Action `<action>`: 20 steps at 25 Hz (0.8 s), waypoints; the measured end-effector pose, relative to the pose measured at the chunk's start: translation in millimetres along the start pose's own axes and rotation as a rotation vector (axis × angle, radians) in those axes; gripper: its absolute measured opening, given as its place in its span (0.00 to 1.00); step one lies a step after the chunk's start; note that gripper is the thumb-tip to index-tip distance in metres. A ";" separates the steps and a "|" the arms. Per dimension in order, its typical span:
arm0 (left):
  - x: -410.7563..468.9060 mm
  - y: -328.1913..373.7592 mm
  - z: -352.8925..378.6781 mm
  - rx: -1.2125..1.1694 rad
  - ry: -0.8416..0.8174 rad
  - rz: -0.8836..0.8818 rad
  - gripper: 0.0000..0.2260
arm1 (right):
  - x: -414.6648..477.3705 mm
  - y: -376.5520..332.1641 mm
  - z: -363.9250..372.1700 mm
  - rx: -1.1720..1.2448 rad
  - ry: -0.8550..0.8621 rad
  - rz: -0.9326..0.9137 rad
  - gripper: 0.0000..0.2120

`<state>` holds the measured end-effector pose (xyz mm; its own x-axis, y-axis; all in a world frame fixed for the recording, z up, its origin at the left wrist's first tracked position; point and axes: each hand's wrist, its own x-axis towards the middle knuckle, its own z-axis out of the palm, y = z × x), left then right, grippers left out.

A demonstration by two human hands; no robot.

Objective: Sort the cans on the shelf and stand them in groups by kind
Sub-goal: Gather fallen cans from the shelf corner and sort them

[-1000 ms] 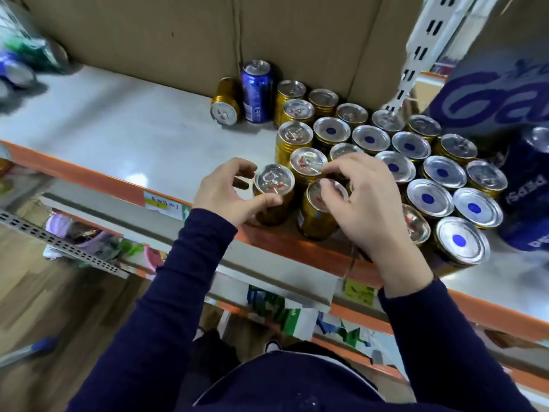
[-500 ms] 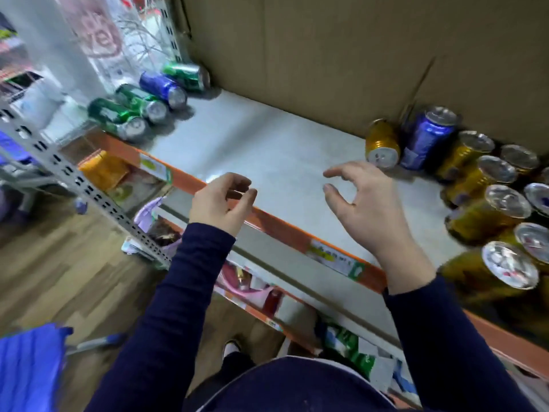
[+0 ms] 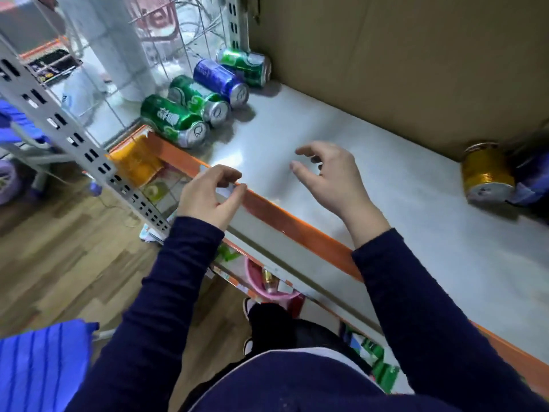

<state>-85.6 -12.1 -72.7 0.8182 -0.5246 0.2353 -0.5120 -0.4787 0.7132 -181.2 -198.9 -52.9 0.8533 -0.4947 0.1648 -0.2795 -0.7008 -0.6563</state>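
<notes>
Several cans lie on their sides at the shelf's far left: a green can (image 3: 173, 121) nearest the edge, a second green can (image 3: 198, 99), a blue can (image 3: 221, 81) and a third green can (image 3: 245, 66) by the cardboard. A gold can (image 3: 487, 173) lies on its side at the right, with a blue can (image 3: 533, 179) partly cut off beside it. My left hand (image 3: 209, 194) hovers over the orange shelf edge, fingers loosely curled, holding nothing. My right hand (image 3: 329, 176) hangs above the bare shelf (image 3: 386, 209), fingers relaxed and empty.
A cardboard wall (image 3: 401, 63) backs the shelf. A perforated grey upright (image 3: 59, 123) and wire mesh stand at the left end. An orange rail (image 3: 285, 218) fronts the shelf, with lower shelves of goods below it. A blue cloth (image 3: 41, 364) lies low left over the wooden floor.
Both hands let go of the standing gold cans and moved left along the shelf. The view swung left, so the lying green and blue cans are now close and the gold group is out of frame.
</notes>
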 end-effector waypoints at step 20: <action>173.5 -36.8 -31.9 0.230 -0.017 0.320 0.11 | 184.6 -14.6 92.3 0.493 0.151 0.326 0.26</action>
<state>83.5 -63.0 -37.1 0.6042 -0.6834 0.4098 -0.7875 -0.4334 0.4382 21.1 -232.6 -80.8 0.6758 -0.7367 -0.0230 -0.2480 -0.1980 -0.9483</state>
